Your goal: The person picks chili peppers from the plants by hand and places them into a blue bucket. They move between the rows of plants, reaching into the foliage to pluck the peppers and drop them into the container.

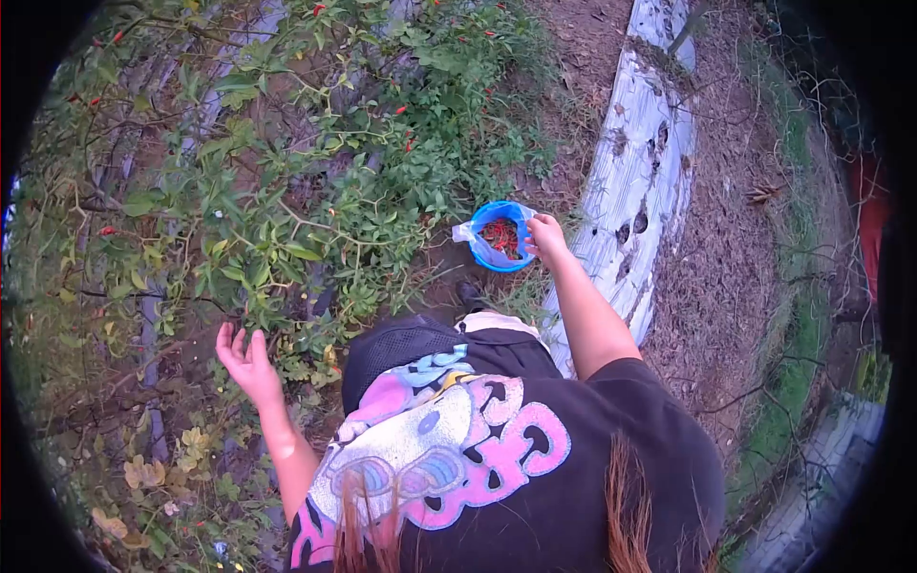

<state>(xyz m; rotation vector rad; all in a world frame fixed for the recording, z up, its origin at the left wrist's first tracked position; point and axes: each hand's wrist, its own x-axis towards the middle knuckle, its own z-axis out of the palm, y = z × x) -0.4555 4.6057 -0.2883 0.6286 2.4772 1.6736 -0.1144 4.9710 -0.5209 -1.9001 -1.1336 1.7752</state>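
My right hand (pixel 546 237) is closed on the right edge of a small blue bucket (pixel 494 207), where a clear plastic bag (pixel 462 232) lines it and hangs over the rim. Inside the bucket lie many small red chili peppers (pixel 500 236). At the lower left, my left hand (pixel 246 361) is raised with its fingers apart and nothing visible in it. It is close to the leafy chili plants (pixel 287 258), which carry scattered red chilies, one of them a ripe chili (pixel 400 110) near the top.
A strip of silvery plastic mulch (pixel 635 158) with holes runs along the right. Beyond it are bare brown soil (pixel 731 210) and green netting (pixel 800 286). Thin branches spread across the left, with yellowed leaves (pixel 143 473) lower down. A dark shoe (pixel 471 296) shows below the bucket.
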